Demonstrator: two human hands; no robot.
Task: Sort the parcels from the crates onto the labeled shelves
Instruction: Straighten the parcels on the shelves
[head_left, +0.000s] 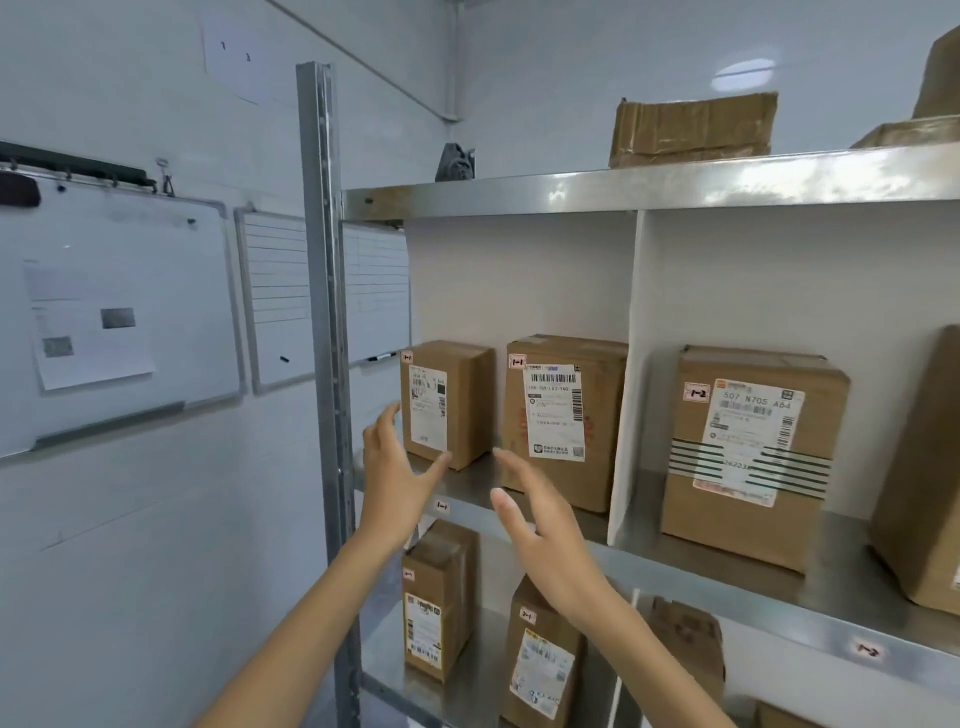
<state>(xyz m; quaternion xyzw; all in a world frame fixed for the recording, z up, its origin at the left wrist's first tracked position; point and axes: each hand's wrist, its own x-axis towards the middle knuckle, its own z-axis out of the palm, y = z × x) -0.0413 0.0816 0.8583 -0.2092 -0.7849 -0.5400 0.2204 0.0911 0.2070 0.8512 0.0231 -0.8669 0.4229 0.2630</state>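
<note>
The small 1-1 parcel (447, 402) stands near the front edge of the steel shelf (478, 488), our left hand (395, 467) and right hand (540, 525) open and empty just before it, so we judge a stray brush could tip it off

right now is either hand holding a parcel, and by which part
Nothing is held. The left hand is spread open beside the lower left corner of the small parcel; contact cannot be told. The right hand is open too.
</note>
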